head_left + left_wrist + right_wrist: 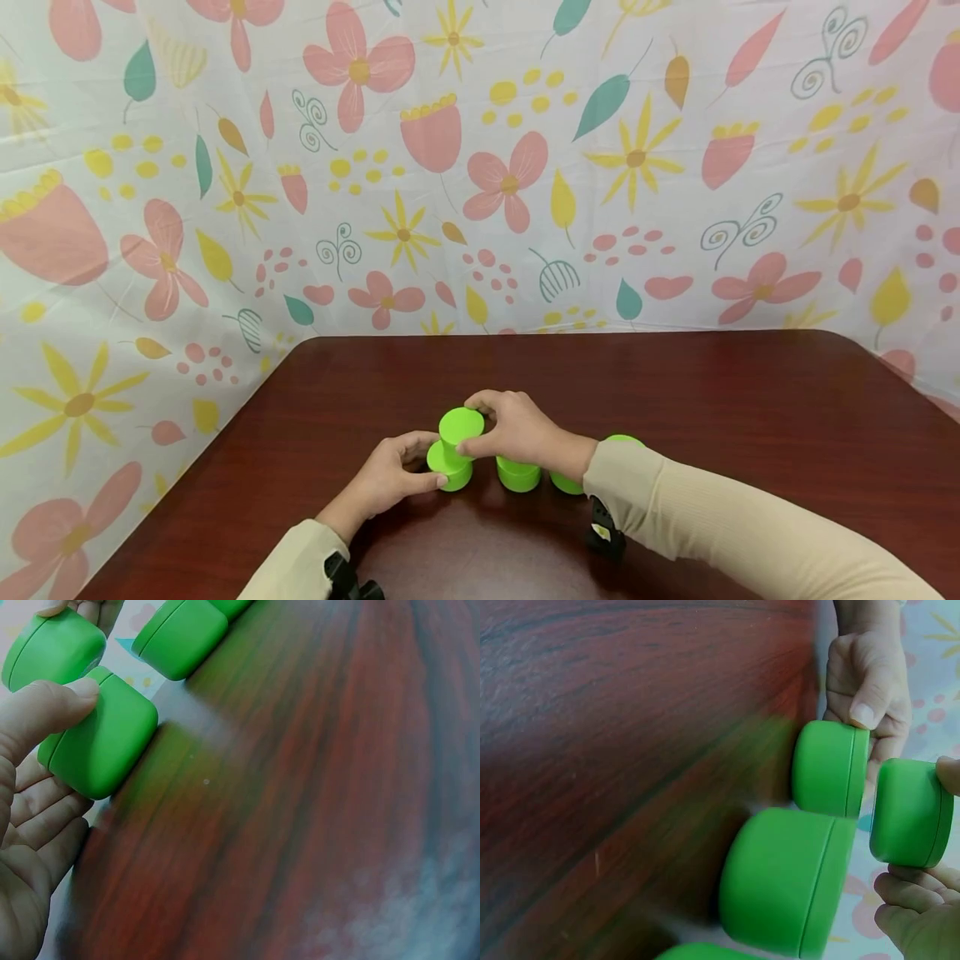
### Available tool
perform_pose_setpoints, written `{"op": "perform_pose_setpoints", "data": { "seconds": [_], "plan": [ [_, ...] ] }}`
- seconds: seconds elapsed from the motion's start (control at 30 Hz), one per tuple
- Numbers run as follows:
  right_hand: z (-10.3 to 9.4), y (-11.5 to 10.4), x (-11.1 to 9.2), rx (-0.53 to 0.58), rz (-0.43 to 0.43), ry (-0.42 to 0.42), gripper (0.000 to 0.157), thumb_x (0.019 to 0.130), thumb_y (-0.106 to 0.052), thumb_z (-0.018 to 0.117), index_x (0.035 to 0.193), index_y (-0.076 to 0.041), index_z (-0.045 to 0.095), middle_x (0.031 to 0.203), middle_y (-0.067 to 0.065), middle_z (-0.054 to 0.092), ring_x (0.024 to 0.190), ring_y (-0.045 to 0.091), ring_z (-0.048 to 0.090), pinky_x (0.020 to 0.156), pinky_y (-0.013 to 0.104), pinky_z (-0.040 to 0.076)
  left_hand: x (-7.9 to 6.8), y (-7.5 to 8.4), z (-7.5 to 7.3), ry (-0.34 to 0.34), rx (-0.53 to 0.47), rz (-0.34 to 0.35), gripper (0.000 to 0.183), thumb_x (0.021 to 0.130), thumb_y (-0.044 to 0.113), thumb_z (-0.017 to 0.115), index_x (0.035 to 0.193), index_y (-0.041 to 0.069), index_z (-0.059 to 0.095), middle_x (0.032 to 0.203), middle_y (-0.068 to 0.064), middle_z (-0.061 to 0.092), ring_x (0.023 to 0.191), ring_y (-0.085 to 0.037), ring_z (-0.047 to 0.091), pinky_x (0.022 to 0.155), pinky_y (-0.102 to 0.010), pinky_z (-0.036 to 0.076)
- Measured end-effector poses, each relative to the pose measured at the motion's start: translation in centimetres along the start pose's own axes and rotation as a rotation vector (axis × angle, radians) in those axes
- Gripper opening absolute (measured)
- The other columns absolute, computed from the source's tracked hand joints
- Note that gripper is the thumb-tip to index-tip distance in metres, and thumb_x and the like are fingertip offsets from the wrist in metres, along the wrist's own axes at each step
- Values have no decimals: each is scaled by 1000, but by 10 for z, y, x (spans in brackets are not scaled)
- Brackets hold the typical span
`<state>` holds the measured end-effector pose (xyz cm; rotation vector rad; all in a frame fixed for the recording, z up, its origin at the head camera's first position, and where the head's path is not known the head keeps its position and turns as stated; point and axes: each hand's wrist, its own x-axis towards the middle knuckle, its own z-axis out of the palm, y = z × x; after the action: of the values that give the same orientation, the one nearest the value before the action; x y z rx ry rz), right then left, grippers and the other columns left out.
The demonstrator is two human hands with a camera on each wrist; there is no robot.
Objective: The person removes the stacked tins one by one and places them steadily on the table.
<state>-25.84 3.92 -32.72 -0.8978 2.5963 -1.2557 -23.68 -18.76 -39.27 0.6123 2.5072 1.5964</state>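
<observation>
Several round bright-green lidded jars are on the table. My left hand grips the leftmost jar on the tabletop, its thumb on the near side and its fingers on the far side. Above that jar, my right hand pinches a second green jar between thumb and fingers, lid up. In the right wrist view the held jar sits very close to the lid of the lower jar; whether they touch I cannot tell.
To the right stands a green jar, its top partly behind my right hand. Farther right, my wrist and sleeve partly cover another jar and a green lid. The dark wooden table meets a flowered cloth behind.
</observation>
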Motion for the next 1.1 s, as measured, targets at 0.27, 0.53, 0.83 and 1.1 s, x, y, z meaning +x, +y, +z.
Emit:
{"op": "perform_pose_setpoints", "data": {
  "seconds": [0.27,0.53,0.83,1.1],
  "plan": [
    [-8,0,-4,-20,8,17,53,73,-25,78,117,-3,58,98,1,65,76,7,59,67,25,50,-1,1,0,-12,-16,-1,50,79,17,74,124,2,55,119,-13,61,113,-27,56,92,-37,47],
    [-17,0,-9,-55,42,24,56,72,-28,78,118,-5,58,108,4,63,80,9,58,70,26,50,0,2,1,1,-18,6,50,78,15,75,122,0,56,118,-14,61,112,-28,56,93,-36,46],
    [-26,4,-19,-72,43,24,56,73,-29,77,119,-3,58,109,6,62,79,9,57,70,27,50,0,2,3,6,-9,5,49,78,15,75,121,0,56,116,-14,62,112,-29,57,94,-38,45],
    [-39,10,-27,-72,57,39,55,72,-29,77,117,-2,58,107,8,62,81,11,59,70,28,49,0,2,2,11,5,5,50,78,15,74,121,0,56,117,-14,62,112,-29,57,92,-33,46]
  ]
}}
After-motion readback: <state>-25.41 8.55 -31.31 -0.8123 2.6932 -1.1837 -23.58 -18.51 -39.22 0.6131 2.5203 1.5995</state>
